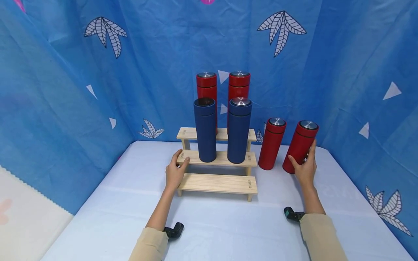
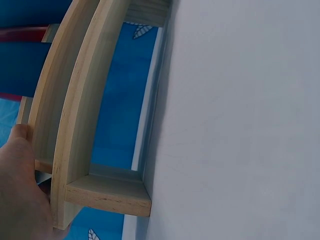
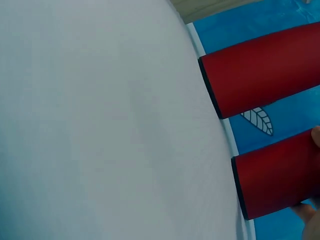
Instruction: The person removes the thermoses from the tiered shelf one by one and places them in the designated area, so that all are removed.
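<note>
My left hand point(image 1: 175, 172) grips the left end of the middle step of a three-tier wooden stand point(image 1: 217, 183), thumb at the near side. The left wrist view shows that hand point(image 2: 20, 187) at the end of the stand point(image 2: 95, 75). Two blue thermos bottles point(image 1: 205, 130) point(image 1: 240, 130) stand upright on the middle step. Behind them, two red bottles point(image 1: 207, 81) point(image 1: 239, 81) stand on the top step, partly hidden. My right hand point(image 1: 306, 168) holds a red thermos bottle point(image 1: 300, 145) standing on the table, thumb on its left side. In the right wrist view this bottle point(image 3: 280, 175) is cut off.
Another red thermos bottle point(image 1: 272, 145) stands between the stand and the held bottle. The white-covered table point(image 1: 228, 232) stretches in front. Blue patterned cloth point(image 1: 163, 54) hangs behind and at both sides. A black camera device point(image 1: 174, 231) sits at each wrist.
</note>
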Motion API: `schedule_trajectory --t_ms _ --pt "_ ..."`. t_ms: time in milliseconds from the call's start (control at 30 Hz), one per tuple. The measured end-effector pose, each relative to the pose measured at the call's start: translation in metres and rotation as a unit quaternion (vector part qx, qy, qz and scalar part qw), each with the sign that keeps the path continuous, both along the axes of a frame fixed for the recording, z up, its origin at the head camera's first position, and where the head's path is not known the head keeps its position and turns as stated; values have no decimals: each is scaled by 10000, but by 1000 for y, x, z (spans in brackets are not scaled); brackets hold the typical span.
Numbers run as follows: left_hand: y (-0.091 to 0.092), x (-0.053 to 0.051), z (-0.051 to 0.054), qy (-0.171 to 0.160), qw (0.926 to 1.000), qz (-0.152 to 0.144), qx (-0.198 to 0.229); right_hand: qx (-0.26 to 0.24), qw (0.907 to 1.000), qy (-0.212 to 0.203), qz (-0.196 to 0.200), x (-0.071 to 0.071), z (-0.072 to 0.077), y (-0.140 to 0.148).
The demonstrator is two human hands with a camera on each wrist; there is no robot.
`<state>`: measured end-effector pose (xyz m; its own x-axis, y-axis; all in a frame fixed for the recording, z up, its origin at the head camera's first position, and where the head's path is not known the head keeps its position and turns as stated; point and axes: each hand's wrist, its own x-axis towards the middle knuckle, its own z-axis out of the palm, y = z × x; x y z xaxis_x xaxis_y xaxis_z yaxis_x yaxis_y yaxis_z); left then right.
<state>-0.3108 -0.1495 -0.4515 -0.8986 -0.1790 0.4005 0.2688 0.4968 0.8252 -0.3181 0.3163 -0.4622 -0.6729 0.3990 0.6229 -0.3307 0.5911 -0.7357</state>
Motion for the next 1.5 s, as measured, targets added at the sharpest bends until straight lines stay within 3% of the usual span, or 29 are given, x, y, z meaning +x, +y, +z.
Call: schedule_trajectory --t_ms 200,300,400,500,600,767,900,1033,1133,1300,1500 --pt "0 1 0 -34 10000 9 38 -234 9992 175 -281 8 9 -12" --pt "0 1 1 -59 10000 52 41 -210 9957 621 -658 13 25 -25" --pt "0 2 1 -59 10000 58 19 -203 9884 1238 -853 18 50 -41" --pt "-1 2 2 -64 9999 78 19 -234 9824 1774 -532 23 78 -65" --pt "-2 2 1 -47 9999 87 18 -191 9785 2051 76 35 108 -99" --pt "-3 1 0 -3 10000 29 14 84 9698 2099 1241 59 143 -156" --pt "-2 1 0 1 10000 15 57 329 9701 1598 1796 47 131 -180" --pt "0 0 0 2 10000 11 62 544 9736 1037 1957 21 107 -188" --pt "0 -1 0 -4 10000 31 41 619 9746 746 2021 14 100 -191" --pt "1 -1 0 25 10000 28 52 623 9757 691 1985 12 97 -189" --pt "0 0 -2 9 10000 -5 68 645 9750 874 1939 27 94 -181"
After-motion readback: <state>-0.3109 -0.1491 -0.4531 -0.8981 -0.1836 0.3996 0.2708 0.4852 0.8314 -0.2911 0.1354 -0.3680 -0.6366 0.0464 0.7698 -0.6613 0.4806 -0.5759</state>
